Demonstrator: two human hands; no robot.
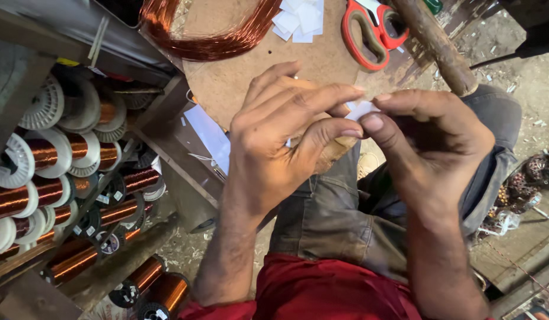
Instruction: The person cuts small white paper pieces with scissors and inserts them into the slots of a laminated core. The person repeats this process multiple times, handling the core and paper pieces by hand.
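My left hand (280,139) and my right hand (431,139) meet in front of me, both pinching a small white paper slip (362,109) between thumbs and forefingers. Most of the slip is hidden by my fingers. The hands hover above my lap and the near edge of a round brown work board (239,77).
On the board lie a coil of copper wire (212,32), a pile of white paper pieces (301,19) and red-handled scissors (372,32). A wooden handle (440,47) slants at the right. Several spools of copper wire (55,189) fill shelves at the left.
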